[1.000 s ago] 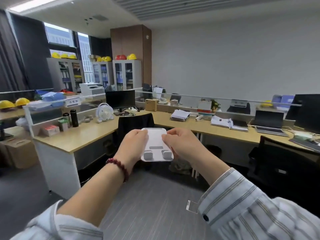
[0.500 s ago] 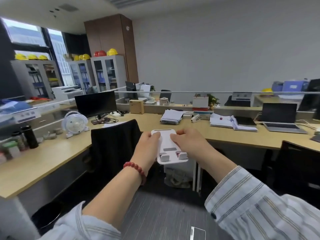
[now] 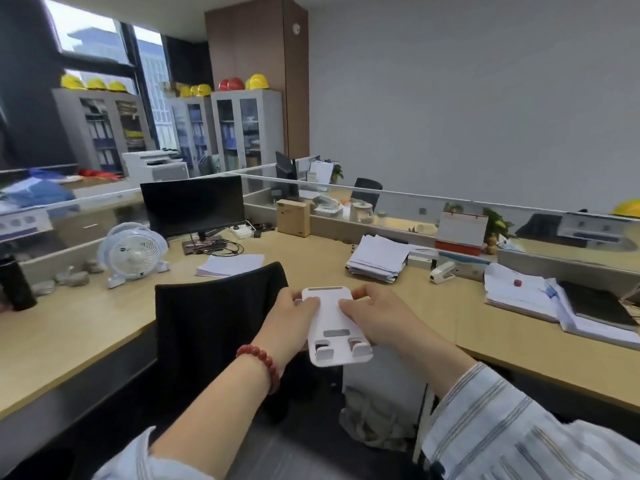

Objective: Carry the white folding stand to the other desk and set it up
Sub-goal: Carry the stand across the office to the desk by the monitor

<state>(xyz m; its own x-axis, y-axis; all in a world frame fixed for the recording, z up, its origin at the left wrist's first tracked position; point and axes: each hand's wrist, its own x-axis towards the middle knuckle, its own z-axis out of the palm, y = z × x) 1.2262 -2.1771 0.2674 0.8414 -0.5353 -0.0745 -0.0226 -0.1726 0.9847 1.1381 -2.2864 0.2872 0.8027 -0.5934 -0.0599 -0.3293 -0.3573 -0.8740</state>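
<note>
A black bottle (image 3: 15,285) is seen at the far left edge of the worktop (image 3: 86,327), well away from the fingers. A small white fan (image 3: 133,252) is stood to the left of and beyond the fingers, with a dark monitor (image 3: 194,206) behind it and a sheet of paper (image 3: 230,265) lying just beyond the top of a black chair back (image 3: 214,323). The chair back is found directly left of the left hand (image 3: 294,317), whose wrist is ringed by a red bead bracelet (image 3: 259,363).

The white stand (image 3: 334,327) is held in the air between both hands, in front of the worktop edge and not resting on it. Its left edge is gripped by the left hand, with the thumb laid on the upper face. Its flat panel is tilted, with two small lips at the near end. The fingers of the right hand (image 3: 374,318) are closed on its right edge, the thumb likewise laid on top. A striped sleeve (image 3: 519,427) is worn on the right arm.

Beyond and right of the fingers, a stack of papers (image 3: 379,258) is seen on the worktop, then a white stapler (image 3: 441,271), a desk calendar (image 3: 462,233) and, furthest right, a dark notebook (image 3: 595,308) lying on loose documents.
</note>
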